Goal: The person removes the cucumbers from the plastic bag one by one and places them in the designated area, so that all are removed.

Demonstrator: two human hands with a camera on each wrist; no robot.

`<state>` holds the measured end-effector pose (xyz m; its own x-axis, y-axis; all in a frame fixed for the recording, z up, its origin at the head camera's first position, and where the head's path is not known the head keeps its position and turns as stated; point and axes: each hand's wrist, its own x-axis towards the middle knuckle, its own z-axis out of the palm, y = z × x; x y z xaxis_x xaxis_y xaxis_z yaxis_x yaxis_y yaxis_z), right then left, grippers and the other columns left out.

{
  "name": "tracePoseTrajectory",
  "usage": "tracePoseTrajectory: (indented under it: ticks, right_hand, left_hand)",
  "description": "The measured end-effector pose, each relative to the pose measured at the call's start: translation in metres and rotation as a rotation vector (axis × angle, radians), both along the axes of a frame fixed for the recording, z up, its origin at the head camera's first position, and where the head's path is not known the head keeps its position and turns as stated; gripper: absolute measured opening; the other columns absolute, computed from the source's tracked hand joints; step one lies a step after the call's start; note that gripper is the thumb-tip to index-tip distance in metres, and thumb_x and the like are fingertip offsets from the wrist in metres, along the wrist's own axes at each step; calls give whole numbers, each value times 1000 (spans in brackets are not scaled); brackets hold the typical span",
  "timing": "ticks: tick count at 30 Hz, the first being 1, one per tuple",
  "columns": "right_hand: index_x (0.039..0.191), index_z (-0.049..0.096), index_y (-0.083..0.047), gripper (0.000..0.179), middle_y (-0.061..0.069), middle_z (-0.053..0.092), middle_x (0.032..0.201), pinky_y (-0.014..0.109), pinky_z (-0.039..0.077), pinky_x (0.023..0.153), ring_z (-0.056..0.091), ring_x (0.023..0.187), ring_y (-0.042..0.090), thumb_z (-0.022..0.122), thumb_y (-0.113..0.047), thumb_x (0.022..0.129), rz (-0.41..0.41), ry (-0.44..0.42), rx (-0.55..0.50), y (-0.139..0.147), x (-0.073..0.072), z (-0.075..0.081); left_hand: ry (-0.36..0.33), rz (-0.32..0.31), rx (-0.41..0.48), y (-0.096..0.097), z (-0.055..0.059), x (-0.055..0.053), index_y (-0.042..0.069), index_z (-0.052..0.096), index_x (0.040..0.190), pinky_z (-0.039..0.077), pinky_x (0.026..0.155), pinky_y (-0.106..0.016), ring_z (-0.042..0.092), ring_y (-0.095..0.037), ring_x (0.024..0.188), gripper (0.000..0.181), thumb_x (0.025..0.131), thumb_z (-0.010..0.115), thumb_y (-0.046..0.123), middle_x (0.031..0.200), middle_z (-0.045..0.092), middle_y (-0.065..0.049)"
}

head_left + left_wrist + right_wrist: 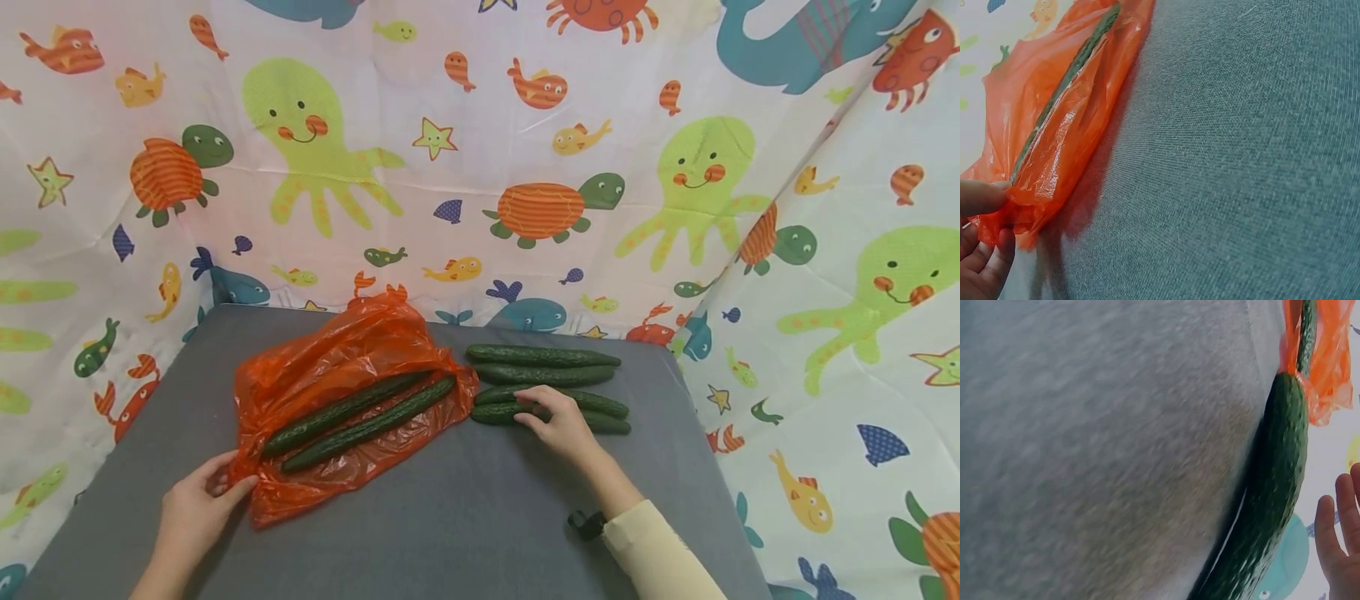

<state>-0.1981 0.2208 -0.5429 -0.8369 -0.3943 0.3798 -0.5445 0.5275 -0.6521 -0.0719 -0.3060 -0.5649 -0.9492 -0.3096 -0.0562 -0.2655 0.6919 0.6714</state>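
An orange plastic bag [330, 358] lies spread on the left half of the table, with two long dark green cucumbers [367, 423] on it or inside its thin film; I cannot tell which. My left hand [197, 507] pinches the bag's near left corner between thumb and fingers, as the left wrist view also shows. Several more cucumbers [543, 357] lie side by side to the right of the bag. Over the nearer ones hovers my right hand [558, 423], thumb and fingers apart. In the right wrist view its fingers [1349, 506] are extended, clear of the nearest cucumber [1272, 481].
The grey table [450, 533] carries everything. A white curtain [465, 100] printed with sea animals hangs behind the table and along both sides. A black strap [587, 525] shows at the right sleeve's cuff.
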Motion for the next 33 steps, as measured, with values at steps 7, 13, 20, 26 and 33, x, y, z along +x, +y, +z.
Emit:
tracePoseTrajectory:
  ticks: [7, 13, 20, 26, 33]
  right_hand:
    - [120, 72, -15, 33, 1, 71, 115, 43, 60, 82, 70, 99, 28, 78, -10, 88, 31, -53, -4, -14, -3, 3]
    - [121, 72, -15, 33, 2, 71, 116, 45, 59, 83, 70, 98, 31, 78, -11, 88, 49, -99, -18, -23, -5, 3]
    - [123, 71, -13, 35, 2, 71, 114, 40, 60, 81, 69, 98, 25, 78, -10, 89, 98, -74, -16, -39, -8, 3]
    - [123, 70, -7, 35, 15, 71, 111, 44, 60, 79, 69, 97, 29, 77, -7, 89, 144, -62, -29, -50, -10, 5]
    - [122, 71, -9, 34, 18, 71, 114, 43, 60, 81, 70, 98, 33, 77, -8, 89, 167, -83, -38, -60, -12, 5]
  left_hand:
    - [-4, 13, 10, 0, 1, 0, -1, 63, 130, 59, 75, -49, 71, -36, 94, 67, 87, 77, 48, 109, 72, -26]
    - [-12, 15, 13, 2, -1, -2, -1, 63, 132, 59, 77, -50, 71, -39, 97, 68, 87, 77, 48, 113, 71, -28]
    - [-7, 11, 9, 2, -1, -2, -1, 63, 132, 57, 80, -53, 70, -39, 98, 69, 86, 77, 49, 113, 70, -28]
    - [-28, 17, 19, 3, 0, -2, -1, 62, 133, 57, 83, -55, 70, -41, 100, 71, 86, 77, 50, 116, 69, -29]
    - [-37, 9, 17, 2, 0, -3, -1, 61, 133, 57, 81, -52, 69, -40, 102, 71, 87, 76, 50, 119, 68, -30]
